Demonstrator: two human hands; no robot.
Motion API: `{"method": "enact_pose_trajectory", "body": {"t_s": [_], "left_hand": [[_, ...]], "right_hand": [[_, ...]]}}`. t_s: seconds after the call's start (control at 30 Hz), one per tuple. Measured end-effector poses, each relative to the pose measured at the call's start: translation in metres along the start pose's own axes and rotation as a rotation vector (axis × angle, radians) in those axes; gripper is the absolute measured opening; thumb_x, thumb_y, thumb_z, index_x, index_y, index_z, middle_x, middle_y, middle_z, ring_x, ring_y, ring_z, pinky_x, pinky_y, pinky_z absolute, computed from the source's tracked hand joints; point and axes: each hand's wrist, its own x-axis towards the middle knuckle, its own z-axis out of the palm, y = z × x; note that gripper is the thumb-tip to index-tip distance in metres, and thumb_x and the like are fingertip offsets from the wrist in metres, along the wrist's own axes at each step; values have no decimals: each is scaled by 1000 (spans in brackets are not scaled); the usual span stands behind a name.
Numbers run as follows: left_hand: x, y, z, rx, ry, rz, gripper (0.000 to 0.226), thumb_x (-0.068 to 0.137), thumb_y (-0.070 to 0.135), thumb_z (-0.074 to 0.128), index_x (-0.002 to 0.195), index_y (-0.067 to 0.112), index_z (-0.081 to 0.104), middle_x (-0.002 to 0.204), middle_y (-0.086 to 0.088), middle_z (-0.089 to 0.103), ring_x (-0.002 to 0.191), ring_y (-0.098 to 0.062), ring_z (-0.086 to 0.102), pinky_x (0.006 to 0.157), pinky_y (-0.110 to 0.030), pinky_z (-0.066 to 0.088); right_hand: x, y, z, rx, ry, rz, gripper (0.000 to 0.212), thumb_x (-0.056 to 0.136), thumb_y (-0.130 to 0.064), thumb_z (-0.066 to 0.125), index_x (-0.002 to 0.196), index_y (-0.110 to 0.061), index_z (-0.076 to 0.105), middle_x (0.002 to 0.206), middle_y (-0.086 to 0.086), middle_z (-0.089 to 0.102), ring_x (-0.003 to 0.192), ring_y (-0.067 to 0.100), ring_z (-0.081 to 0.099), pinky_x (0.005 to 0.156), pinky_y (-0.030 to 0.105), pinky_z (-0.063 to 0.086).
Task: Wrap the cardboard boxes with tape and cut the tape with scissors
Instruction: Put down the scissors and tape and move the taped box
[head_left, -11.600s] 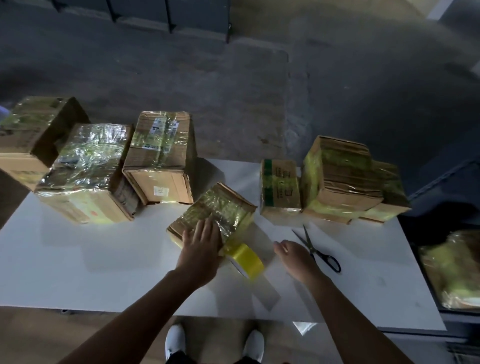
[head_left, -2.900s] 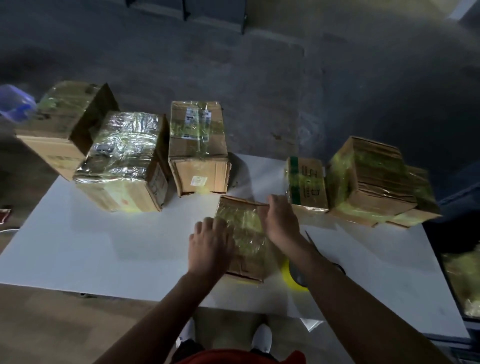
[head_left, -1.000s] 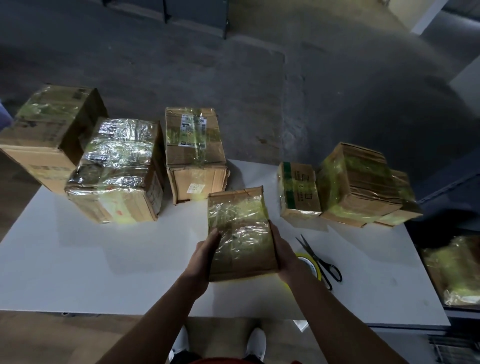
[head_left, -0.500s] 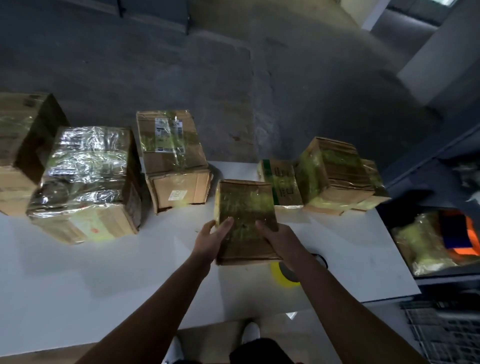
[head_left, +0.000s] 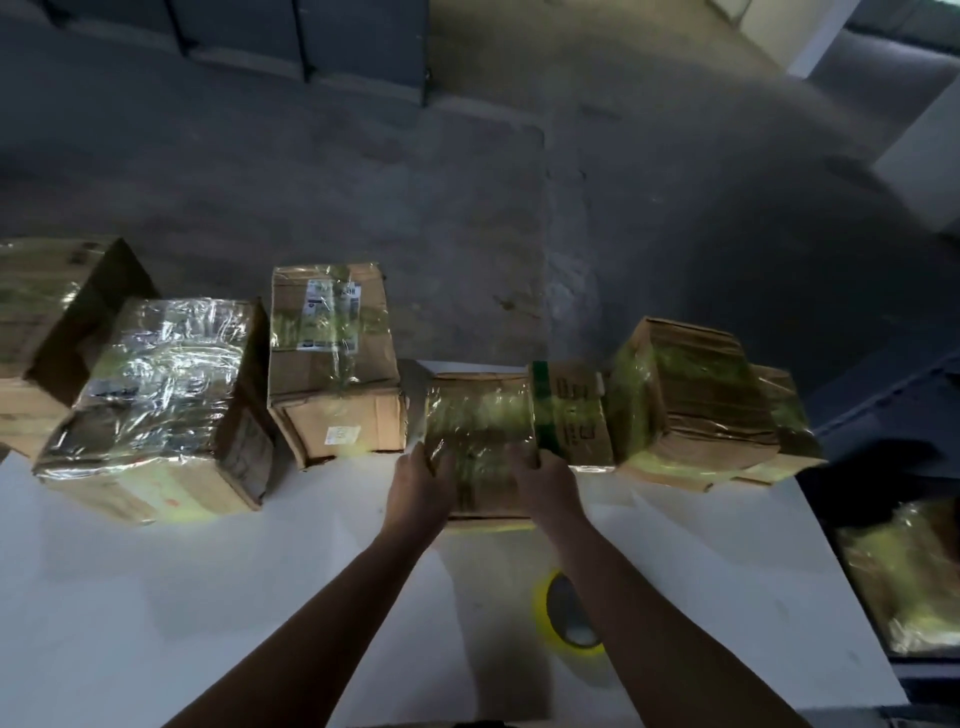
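So the small box (head_left: 480, 421) is sitting toward the far side of the table (head_left: 156, 597), slotted between the labelled box (head_left: 330, 358) and the green-banded box (head_left: 571, 415). It's right up against the green one as far as I can tell. Left grip (head_left: 418, 483) is wrapped round its near left edge and right grip (head_left: 545, 480) round the near right one, fingers curled onto the top.

The top is covered in shiny tape, so I'd guess it's slick there. The cardboard looks stiff and, going by the size, it's probably light. If it were me I'd hold it by the opposite side edges like this, thumbs on bare cardboard near the corners, not palms on the film. Squeeze too hard and a thin wall might dent.

The tape roll (head_left: 566, 613) lies on the table close to the person, partly behind the right forearm. No sign of the scissors, maybe hidden by that arm.
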Motion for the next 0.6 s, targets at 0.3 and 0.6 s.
{"method": "enact_pose_trajectory", "body": {"t_s": [0.3, 0.6], "left_hand": [[-16, 7, 21, 270, 81, 26, 17, 89, 11, 51, 101, 4, 61, 102, -15, 57, 95, -28, 51, 85, -40, 46], [-22, 5, 29, 365, 96, -129, 36, 89, 20, 55, 124, 14, 49, 123, -11, 45, 109, -29, 49, 92, -41, 47]], "right_hand": [[38, -11, -11, -362, -46, -177, 38, 94, -28, 57, 123, -4, 53, 115, 13, 59, 102, 26, 59, 72, 26, 40], [50, -9, -21, -261, -156, -245, 49, 93, -20, 59, 139, -14, 42, 122, 9, 58, 98, 24, 62, 73, 31, 47]]}}
